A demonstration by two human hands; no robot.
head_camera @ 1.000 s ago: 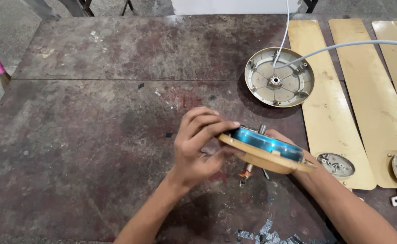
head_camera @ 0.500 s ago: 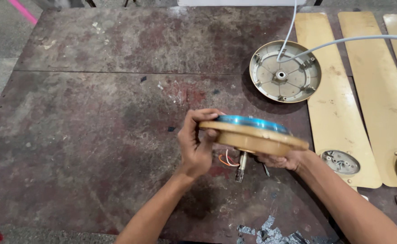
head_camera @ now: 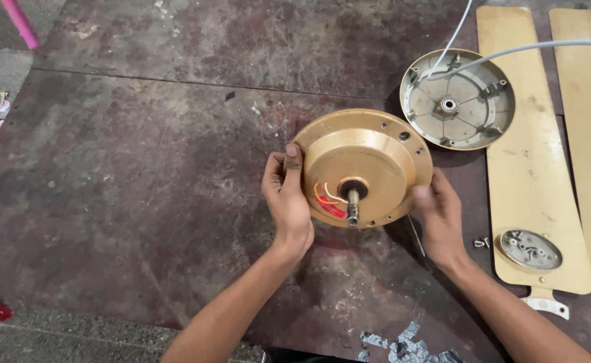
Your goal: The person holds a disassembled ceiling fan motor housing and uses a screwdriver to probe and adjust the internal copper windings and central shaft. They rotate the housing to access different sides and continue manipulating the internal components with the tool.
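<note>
On stained dark tabletop (head_camera: 141, 168): both hands grip a gold fan motor housing (head_camera: 366, 165).

Left hand (head_camera: 287, 198) closed on the housing's left rim, thumb on its face; right hand (head_camera: 440, 214) closed on the right rim, fingers blurred. Housing tilted toward camera, shaft and coloured wires at centre. Grey round cover (head_camera: 458, 99) with white cable lies near, upper right. Gold fan blades (head_camera: 531, 154) lie flat along the right edge. Metal scraps (head_camera: 403, 348) at near edge; pink rod (head_camera: 21, 23) top left.

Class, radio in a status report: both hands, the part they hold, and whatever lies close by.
Left hand and right hand grip gold fan motor housing by its rim, shaft and wires up. Grey motor cover and fan blades beside, none blocking.
</note>
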